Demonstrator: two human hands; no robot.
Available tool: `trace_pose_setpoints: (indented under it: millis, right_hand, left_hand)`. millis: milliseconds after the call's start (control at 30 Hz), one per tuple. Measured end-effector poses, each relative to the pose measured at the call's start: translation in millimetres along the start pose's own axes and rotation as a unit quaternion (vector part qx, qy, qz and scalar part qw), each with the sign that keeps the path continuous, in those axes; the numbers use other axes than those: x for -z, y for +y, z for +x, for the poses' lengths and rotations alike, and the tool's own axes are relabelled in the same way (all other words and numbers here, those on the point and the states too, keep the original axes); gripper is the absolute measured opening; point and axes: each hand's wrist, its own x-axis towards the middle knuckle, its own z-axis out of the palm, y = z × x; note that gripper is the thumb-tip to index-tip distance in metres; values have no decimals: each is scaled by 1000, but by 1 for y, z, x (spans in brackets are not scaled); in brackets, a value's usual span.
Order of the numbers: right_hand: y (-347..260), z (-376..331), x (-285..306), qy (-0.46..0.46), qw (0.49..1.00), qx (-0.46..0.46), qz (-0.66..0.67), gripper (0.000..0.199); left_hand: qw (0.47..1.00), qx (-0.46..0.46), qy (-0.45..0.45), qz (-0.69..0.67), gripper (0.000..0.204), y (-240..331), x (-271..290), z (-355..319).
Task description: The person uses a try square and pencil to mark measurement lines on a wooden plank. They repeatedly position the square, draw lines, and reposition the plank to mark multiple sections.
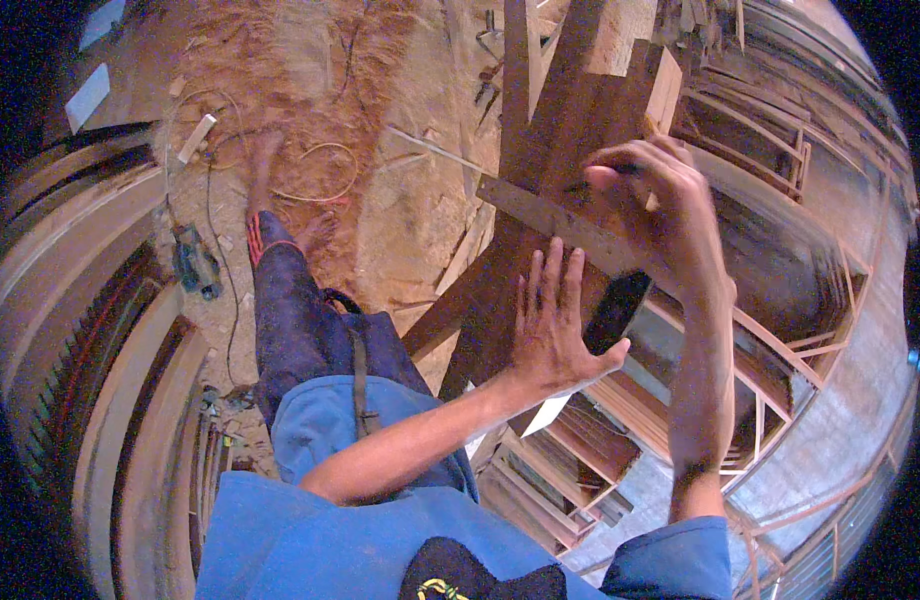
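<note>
My left hand (pixel 552 335) lies flat with fingers spread on a dark brown board (pixel 480 335), its fingertips close to the lower edge of a flat metal ruler blade (pixel 550 218). That blade crosses the board at a slant and has a small hole near its left end. A black block (pixel 618 305) sits beside my left thumb, roughly at right angles to the blade. Over the blade's right part, my right hand (pixel 665 195) is curled with its fingers pinched. It holds a thin pencil-like stick, mostly hidden by the fingers; a yellowish end (pixel 650 126) shows above the knuckles.
More dark boards (pixel 565 70) extend away at the top. Stacked timber and wooden frames (pixel 750 350) fill the right side. Sawdust (pixel 380 240) covers the floor, with a loose cable (pixel 212 200) and a dark green power tool (pixel 195 262) at left. Curved-looking planks (pixel 120 420) stand at far left.
</note>
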Motion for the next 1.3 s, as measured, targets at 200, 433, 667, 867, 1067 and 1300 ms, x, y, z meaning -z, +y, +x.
trace_pose_setpoints:
  millis: [200,433,667,867,1067,1300]
  right_hand:
    - [32,41,-60,-140,984,82,-73,28]
    - [24,43,-45,-194,972,102,-84,30]
    - [13,51,-41,-195,973,107,-65,26]
    - [10,38,-31,-163,977,107,-83,25]
    - [-18,4,51,-117,978,140,-98,24]
    - [-12,-85,83,116,986,-74,96,25]
  left_hand:
    - [1000,-7,11,4,120,-1,-3,0]
    - [1000,4,8,1,120,0,-2,0]
    - [1000,1,12,8,120,2,-2,0]
    - [1000,4,11,19,120,1,-2,2]
    - [1000,1,16,12,123,1,-4,3]
    - [999,-9,38,29,110,17,2,4]
